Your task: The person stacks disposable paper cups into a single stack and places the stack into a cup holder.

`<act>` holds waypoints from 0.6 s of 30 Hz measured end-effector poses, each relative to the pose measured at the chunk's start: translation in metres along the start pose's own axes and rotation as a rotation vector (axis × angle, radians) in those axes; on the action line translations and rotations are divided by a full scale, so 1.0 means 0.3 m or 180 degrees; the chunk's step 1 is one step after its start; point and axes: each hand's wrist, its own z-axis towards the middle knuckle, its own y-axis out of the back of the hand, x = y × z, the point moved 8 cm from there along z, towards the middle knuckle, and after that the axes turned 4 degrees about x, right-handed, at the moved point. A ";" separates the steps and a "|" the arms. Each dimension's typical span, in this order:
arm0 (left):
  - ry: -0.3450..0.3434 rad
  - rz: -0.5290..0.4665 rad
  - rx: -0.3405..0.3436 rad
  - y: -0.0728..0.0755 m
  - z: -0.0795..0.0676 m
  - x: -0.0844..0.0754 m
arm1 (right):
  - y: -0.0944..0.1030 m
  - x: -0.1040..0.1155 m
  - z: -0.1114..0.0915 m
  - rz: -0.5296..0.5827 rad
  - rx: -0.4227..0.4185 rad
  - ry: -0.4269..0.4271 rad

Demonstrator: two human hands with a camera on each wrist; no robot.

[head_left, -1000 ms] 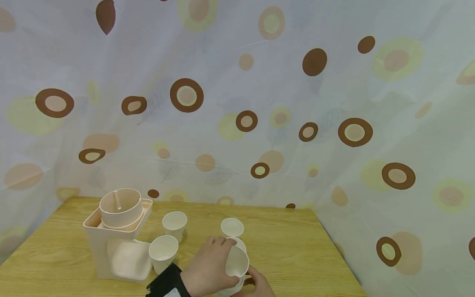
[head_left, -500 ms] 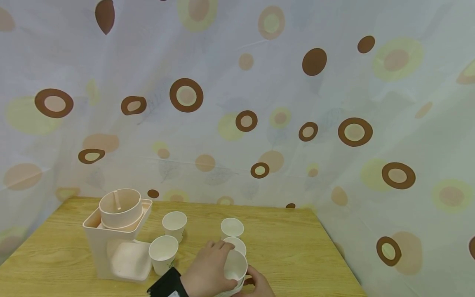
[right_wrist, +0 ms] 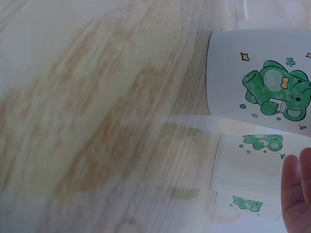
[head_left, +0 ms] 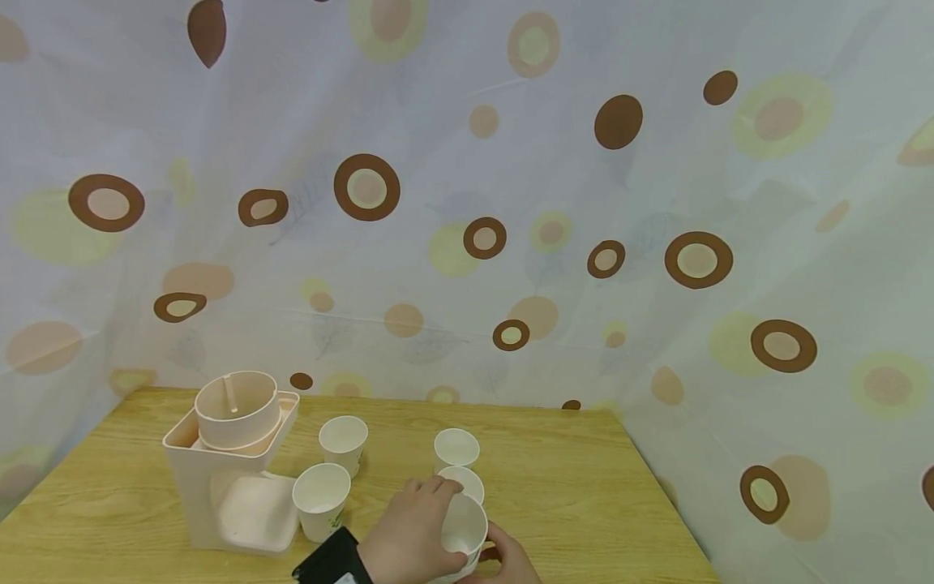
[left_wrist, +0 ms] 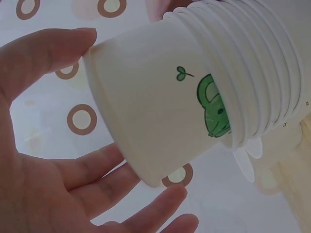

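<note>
My left hand (head_left: 409, 531) reaches over a white paper cup (head_left: 464, 523), its thumb and fingers at the rim. In the left wrist view, that cup (left_wrist: 146, 97), printed with a green animal, stands partly out of a stack of nested paper cups (left_wrist: 243, 63). The left thumb touches one side of the rim, with fingers at the other. My right hand (head_left: 508, 558) holds the stack's right side, its fingers bent and partly hidden by the cups. In the right wrist view, right-hand fingertips (right_wrist: 296, 189) show beside white cups (right_wrist: 257, 82) with green bear prints.
Two paper cups stand right of centre, a far one (head_left: 456, 448) and a nearer one (head_left: 467, 484) just behind the held cup. Left of my hands stand two more, a back cup (head_left: 344, 442) and a front cup (head_left: 321, 495). A cream plastic appliance (head_left: 219, 478) stands at the left of the wooden table (head_left: 584, 503).
The gripped cup and my left hand have sunk slightly toward the table's near edge, showing more of the cup behind. My right hand stays nearly still.
</note>
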 end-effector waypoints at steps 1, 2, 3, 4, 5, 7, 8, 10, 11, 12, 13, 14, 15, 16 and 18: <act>-0.0011 0.0021 -0.0013 -0.001 0.000 -0.001 | 0.000 -0.001 0.000 0.0008 0.0002 -0.0009; -0.0014 0.0038 -0.0021 -0.001 0.000 -0.001 | 0.000 -0.002 0.000 0.0023 0.0002 -0.0024; -0.0018 0.0055 -0.0028 -0.002 0.000 -0.001 | 0.000 -0.003 0.000 0.0034 0.0000 -0.0040; -0.0020 0.0071 -0.0039 -0.002 0.000 -0.002 | 0.000 -0.005 0.000 0.0045 -0.0002 -0.0060; -0.0018 0.0088 -0.0047 -0.004 0.000 -0.001 | -0.001 -0.006 0.000 0.0051 -0.0004 -0.0069; -0.0009 0.0100 -0.0052 -0.007 0.000 0.000 | -0.001 -0.008 0.000 0.0059 -0.0008 -0.0072; -0.0007 0.0105 -0.0052 -0.008 0.000 0.000 | -0.001 -0.008 0.001 0.0060 -0.0009 -0.0069; -0.0002 0.0118 -0.0041 -0.011 0.001 0.001 | -0.001 -0.008 0.001 0.0049 -0.0015 -0.0055; 0.0000 0.0125 -0.0032 -0.013 0.001 0.002 | -0.001 -0.008 0.001 0.0046 -0.0018 -0.0052; 0.0004 0.0135 -0.0020 -0.015 0.002 0.003 | 0.000 -0.008 0.001 0.0043 -0.0019 -0.0041; 0.0006 0.0144 -0.0012 -0.016 0.003 0.004 | 0.000 -0.007 0.002 0.0037 -0.0015 -0.0025; 0.0012 0.0156 -0.0002 -0.018 0.003 0.005 | 0.000 -0.007 0.002 0.0020 -0.0017 -0.0008; 0.0019 0.0166 0.0010 -0.020 0.004 0.006 | 0.000 -0.006 0.002 0.0003 -0.0017 0.0011; 0.0023 0.0174 0.0015 -0.023 0.005 0.008 | 0.000 -0.004 0.002 -0.0016 -0.0015 0.0038; 0.0039 0.0178 0.0036 -0.028 0.007 0.013 | 0.001 0.000 0.002 -0.0057 -0.0015 0.0106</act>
